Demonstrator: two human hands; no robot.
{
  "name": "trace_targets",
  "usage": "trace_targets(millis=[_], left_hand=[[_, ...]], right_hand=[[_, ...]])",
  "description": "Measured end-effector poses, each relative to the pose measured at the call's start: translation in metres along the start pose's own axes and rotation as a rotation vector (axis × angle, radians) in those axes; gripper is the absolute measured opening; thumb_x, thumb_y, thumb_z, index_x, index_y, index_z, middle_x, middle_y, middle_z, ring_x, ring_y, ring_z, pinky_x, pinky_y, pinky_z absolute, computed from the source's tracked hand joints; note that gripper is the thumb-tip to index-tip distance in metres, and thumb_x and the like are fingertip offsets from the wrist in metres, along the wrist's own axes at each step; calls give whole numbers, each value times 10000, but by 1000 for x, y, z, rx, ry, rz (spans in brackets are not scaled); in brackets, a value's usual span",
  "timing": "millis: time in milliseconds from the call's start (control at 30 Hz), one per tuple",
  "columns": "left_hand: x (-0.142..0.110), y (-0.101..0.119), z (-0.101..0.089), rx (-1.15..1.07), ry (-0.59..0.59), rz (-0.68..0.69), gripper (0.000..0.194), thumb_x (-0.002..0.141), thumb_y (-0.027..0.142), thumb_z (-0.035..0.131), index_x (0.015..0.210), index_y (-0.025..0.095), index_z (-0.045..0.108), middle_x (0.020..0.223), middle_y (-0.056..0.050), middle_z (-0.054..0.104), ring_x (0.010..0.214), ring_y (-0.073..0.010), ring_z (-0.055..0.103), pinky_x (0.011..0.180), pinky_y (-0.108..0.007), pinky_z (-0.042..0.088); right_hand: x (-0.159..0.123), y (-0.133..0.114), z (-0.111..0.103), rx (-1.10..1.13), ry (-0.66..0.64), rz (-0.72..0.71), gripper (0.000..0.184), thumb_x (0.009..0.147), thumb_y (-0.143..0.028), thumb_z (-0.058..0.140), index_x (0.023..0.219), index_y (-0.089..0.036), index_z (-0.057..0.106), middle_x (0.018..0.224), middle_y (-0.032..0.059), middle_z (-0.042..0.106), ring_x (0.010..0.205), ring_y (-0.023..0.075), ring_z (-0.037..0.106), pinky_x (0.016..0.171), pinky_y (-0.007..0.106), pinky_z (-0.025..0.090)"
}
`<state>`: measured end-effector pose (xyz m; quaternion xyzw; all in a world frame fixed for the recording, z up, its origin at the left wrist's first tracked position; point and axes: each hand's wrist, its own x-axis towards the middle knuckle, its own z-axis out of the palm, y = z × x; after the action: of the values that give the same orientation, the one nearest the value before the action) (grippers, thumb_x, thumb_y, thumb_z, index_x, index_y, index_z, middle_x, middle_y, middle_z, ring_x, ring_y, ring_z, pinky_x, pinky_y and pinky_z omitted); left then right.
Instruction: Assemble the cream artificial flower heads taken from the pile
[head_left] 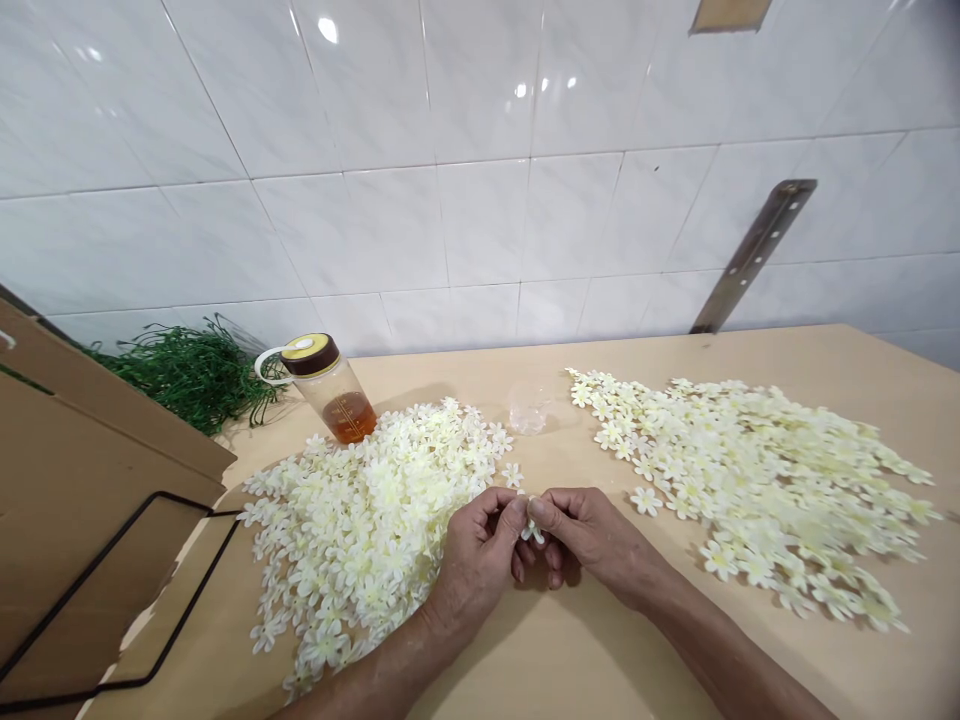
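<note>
My left hand and my right hand meet at the middle of the table's near side. Between their thumbs and fingers they pinch a small white artificial flower, partly covered by the fingertips. A loose heap of cream-white artificial flowers lies beside my left hand. To the right of my right hand a second, flatter spread of the same flowers covers the table, gathered in long rows. Just beyond my hands lies a single flower.
A bottle of amber liquid stands behind the left heap, near green artificial stems. A clear plastic piece lies between the flower groups. Cardboard and a black wire frame stand at left. A metal bracket leans against the tiled wall.
</note>
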<state>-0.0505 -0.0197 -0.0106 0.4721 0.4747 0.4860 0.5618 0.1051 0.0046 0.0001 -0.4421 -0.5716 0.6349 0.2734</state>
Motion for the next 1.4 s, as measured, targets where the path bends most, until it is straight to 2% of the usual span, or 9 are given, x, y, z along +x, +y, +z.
trace_targets(millis=[167, 333, 600, 800, 1033, 1233, 1400], left_hand=[[2, 1, 0, -45, 81, -16, 328, 845, 476, 602, 774, 159, 563, 482, 22, 565, 386, -89, 491, 388, -181, 399], [2, 0, -2, -59, 107, -6, 329, 840, 483, 607, 782, 163, 560, 496, 22, 571, 392, -75, 470, 393, -167, 383], [1, -4, -3, -21, 72, 2, 355, 861, 494, 577, 764, 153, 576, 498, 12, 572, 387, -69, 454, 395, -173, 374], [0, -4, -1, -7, 75, 13, 333, 828, 475, 625, 817, 144, 599, 490, 21, 554, 386, -74, 453, 388, -176, 378], [-1, -3, 0, 33, 43, 26, 341, 852, 472, 596, 752, 146, 582, 493, 16, 547, 377, -66, 432, 381, -174, 361], [-4, -3, -2, 109, 26, 47, 325, 880, 450, 569, 785, 141, 603, 520, 13, 549, 412, -70, 445, 415, -178, 370], [-13, 0, 2, 229, -20, 158, 249, 890, 368, 573, 818, 140, 641, 556, 4, 548, 482, -84, 483, 486, -194, 390]], right_hand=[[0, -1, -10, 12, -77, 17, 427, 786, -586, 640, 761, -159, 632, 650, 14, 648, 541, 132, 623, 481, 212, 415], [0, 0, -21, -22, -11, 12, 464, 786, -629, 613, 756, -166, 612, 629, 3, 626, 518, 131, 607, 528, 254, 491], [4, 0, -27, 35, 171, 19, 511, 838, -650, 524, 732, -159, 621, 662, 14, 621, 521, 144, 641, 518, 252, 447], [5, -2, -29, 56, 244, -70, 416, 797, -576, 642, 720, -168, 616, 678, 1, 609, 527, 137, 634, 495, 229, 379], [6, -1, -30, 136, 285, -29, 491, 827, -616, 580, 631, -167, 538, 535, -14, 563, 431, 111, 570, 436, 212, 322], [8, 3, -30, 96, 295, -34, 482, 832, -607, 573, 649, -161, 575, 586, -3, 593, 457, 106, 564, 463, 219, 365], [18, 5, -24, -37, 344, -43, 415, 800, -575, 623, 737, -166, 653, 589, -6, 598, 493, 130, 580, 511, 248, 455]])
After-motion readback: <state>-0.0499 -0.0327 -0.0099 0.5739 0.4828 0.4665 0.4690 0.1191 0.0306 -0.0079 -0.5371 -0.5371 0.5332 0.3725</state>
